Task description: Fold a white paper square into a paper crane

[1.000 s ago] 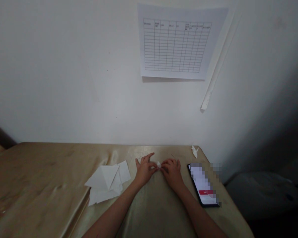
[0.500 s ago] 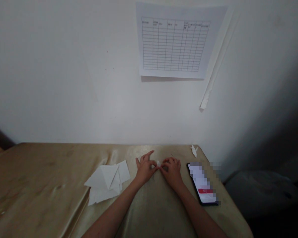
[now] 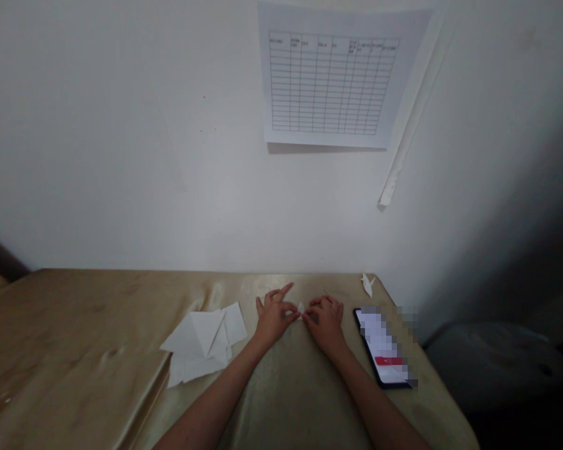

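Observation:
Between my two hands is a small folded piece of white paper (image 3: 301,309), partly covered by the fingertips. My left hand (image 3: 275,317) pinches its left side between thumb and index finger, the other fingers spread upward. From the right, my right hand (image 3: 325,319) pinches the same paper with its fingers curled. Left of my left hand lies a loose pile of white paper sheets (image 3: 201,347), some with creases. A small folded paper crane (image 3: 367,285) rests near the table's far right corner.
A phone (image 3: 382,350) with a lit, partly blurred screen lies right of my right hand. The table (image 3: 98,325) has a wrinkled tan cover and meets a white wall. A printed grid sheet (image 3: 328,81) hangs on the wall. A dark rounded object (image 3: 492,362) stands beyond the right edge.
More of the small folded paper shows between my fingertips, its point now standing up. Both hands have barely shifted.

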Available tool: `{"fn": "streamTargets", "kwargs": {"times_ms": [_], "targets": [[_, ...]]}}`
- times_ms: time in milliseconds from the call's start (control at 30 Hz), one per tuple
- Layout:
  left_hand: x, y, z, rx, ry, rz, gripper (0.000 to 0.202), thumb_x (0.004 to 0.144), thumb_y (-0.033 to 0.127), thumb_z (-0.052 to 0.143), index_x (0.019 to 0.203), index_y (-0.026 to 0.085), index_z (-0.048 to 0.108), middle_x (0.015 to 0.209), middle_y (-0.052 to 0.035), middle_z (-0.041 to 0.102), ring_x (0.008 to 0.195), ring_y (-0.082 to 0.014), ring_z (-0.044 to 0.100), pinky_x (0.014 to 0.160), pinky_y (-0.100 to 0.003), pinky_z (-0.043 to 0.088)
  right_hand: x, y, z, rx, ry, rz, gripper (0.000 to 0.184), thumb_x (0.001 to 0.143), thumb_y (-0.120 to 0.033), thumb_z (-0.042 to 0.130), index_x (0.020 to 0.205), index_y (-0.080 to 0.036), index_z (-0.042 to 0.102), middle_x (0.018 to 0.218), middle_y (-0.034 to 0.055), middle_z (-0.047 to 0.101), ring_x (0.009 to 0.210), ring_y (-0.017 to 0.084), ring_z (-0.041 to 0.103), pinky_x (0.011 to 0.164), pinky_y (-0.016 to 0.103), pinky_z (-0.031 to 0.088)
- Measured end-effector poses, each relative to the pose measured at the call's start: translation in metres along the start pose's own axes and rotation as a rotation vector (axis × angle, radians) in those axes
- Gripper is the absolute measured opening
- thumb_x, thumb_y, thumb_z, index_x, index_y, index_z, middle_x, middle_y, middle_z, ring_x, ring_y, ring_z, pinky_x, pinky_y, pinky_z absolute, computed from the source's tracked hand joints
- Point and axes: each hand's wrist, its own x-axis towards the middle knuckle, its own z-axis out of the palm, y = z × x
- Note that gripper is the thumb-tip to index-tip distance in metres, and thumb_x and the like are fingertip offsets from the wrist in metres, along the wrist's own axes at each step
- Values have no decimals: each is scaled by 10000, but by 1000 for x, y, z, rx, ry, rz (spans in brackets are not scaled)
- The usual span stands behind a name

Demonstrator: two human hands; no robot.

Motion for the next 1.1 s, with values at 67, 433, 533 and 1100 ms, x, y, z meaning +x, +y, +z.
{"fn": "streamTargets", "kwargs": {"times_ms": [67, 433, 533, 1100], "targets": [[0, 1, 0, 7, -2, 3, 51, 796, 340, 752, 844, 358, 758, 1570, 106, 385, 1371, -341, 357, 1095, -781, 91, 0, -2, 0, -32, -9, 7, 110, 857, -349, 674, 828, -272, 746, 1129, 57, 647, 1262, 310, 402, 1110, 582, 166], [-2, 5, 0, 45, 15, -1, 225, 796, 321, 749, 1001, 315, 655, 1576, 45, 383, 1361, -325, 389, 1100, -766, 157, 1, -7, -1, -122, -50, 63, 129, 871, -364, 647, 953, -271, 685, 1173, 68, 607, 1259, 303, 410, 1110, 596, 179], [-3, 6, 0, 34, 45, 7, 219, 791, 319, 758, 988, 316, 662, 1559, 39, 406, 1354, -312, 401, 1102, -759, 165, 0, -7, -2, -86, -48, 64, 102, 857, -354, 671, 930, -289, 700, 1176, 60, 602, 1257, 300, 402, 1111, 605, 153], [-2, -1, -1, 125, -65, 22, 249, 865, 504, 645, 1107, 509, 705, 1630, 71, 260, 1392, -385, 368, 1075, -807, 81, 1, -1, -4, -33, 38, 43, 67, 794, -399, 758, 835, -355, 789, 1026, 60, 654, 1115, 285, 460, 1076, 517, 229]]}}
